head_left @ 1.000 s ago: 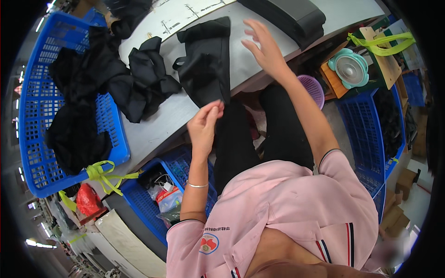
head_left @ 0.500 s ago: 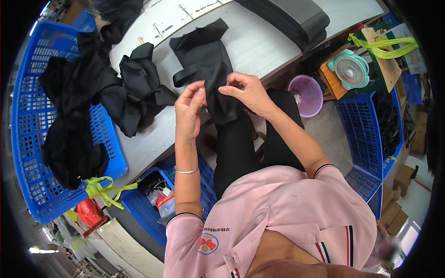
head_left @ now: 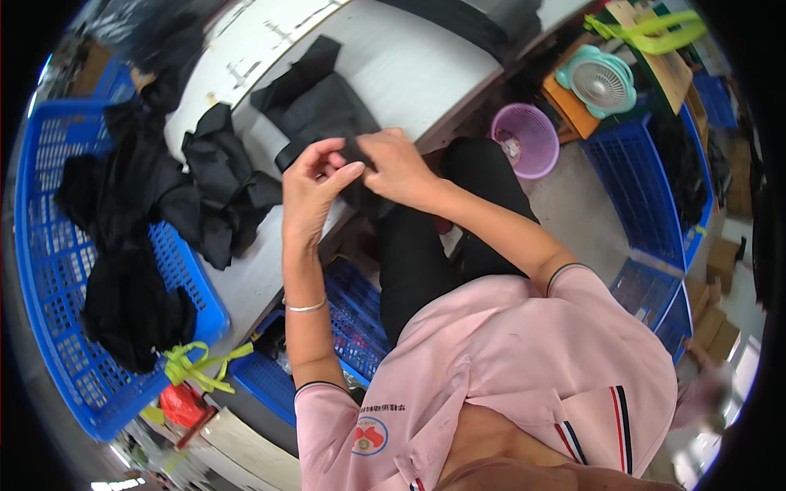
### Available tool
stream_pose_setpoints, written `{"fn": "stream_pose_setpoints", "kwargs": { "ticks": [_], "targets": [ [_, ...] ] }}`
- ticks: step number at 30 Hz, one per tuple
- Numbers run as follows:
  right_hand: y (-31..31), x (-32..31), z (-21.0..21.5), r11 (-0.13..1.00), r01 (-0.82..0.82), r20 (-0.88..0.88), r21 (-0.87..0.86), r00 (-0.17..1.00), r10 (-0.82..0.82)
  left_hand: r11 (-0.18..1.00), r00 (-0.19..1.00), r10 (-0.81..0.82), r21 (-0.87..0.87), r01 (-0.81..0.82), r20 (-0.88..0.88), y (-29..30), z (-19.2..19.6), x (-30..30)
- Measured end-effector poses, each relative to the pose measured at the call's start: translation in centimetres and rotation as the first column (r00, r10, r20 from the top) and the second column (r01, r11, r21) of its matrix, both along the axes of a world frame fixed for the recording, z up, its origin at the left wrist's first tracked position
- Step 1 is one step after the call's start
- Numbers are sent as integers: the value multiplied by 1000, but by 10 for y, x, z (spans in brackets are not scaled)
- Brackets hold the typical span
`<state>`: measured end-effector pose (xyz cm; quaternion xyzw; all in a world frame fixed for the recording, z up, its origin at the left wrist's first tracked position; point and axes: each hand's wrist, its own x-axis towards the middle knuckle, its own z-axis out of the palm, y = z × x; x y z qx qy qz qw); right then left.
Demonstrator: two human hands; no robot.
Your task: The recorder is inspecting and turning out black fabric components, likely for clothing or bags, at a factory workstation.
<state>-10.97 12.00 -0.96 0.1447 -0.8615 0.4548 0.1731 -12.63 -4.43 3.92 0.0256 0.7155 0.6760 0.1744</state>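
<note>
A black garment point(head_left: 315, 110) lies on the white table point(head_left: 409, 65), its near end hanging over the front edge. My left hand point(head_left: 309, 192) and my right hand point(head_left: 395, 168) meet at that near end, both pinching the black cloth between thumb and fingers. A silver bracelet sits on my left wrist. To the left a heap of black garments point(head_left: 209, 188) rests on the table and spills into a blue crate point(head_left: 49, 270).
A second blue crate point(head_left: 352, 327) stands under the table by my knees. A purple basket point(head_left: 524, 139), a teal fan point(head_left: 602, 82) on a wooden box and more blue crates point(head_left: 647, 196) stand on the right. A dark folded stack point(head_left: 483, 20) lies at the table's far edge.
My right hand has come back from the far part of the garment to its near end. Both hands have drawn together and now pinch the cloth at the table's edge.
</note>
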Motion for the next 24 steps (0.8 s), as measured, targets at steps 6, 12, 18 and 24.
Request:
{"fn": "stream_pose_setpoints", "kwargs": {
  "ticks": [6, 12, 18, 24],
  "targets": [
    [-17, -6, -36, 966, 71, -94, 249, 994, -49, 999, 999, 47, -25, -46, 13, -2, -1, 1],
    [-29, -13, -41, 945, 93, -110, 313, 992, -61, 985, 990, -25, -175, 1, -137, -6, -4, 0],
    [25, -41, -24, 981, -19, 217, -193, 974, 62, 690, 638, 211, -349, -634, -740, -41, -20, -11],
    [52, -30, 11, 966, 203, 178, -161, 968, -174, 786, 673, 473, -74, -614, -569, -28, -41, 2]
  ]
}}
